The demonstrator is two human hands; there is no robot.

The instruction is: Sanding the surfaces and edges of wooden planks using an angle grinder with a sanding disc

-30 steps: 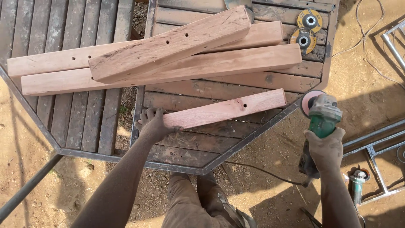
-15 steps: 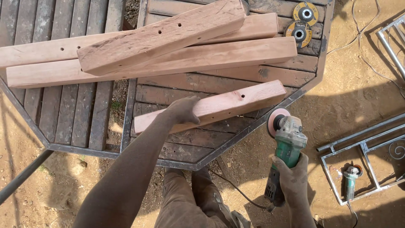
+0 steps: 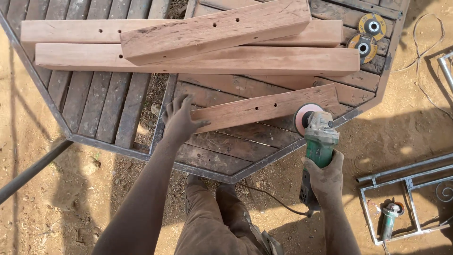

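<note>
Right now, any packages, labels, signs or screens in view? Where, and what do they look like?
No packages, signs or screens.
Disc labels: round yellow-and-dark faces on two grinding discs, table's far right corner.
Grinder: green body, grey head, in the right hand; any label too small to tell.

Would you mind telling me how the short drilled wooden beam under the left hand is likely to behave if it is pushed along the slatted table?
The short wooden beam looks solid and square-edged, so it would probably stay stiff and slide, not roll. Its rough, dusty faces on the slatted table suggest some drag. Held only at one end by the left hand, it may pivot.
</note>
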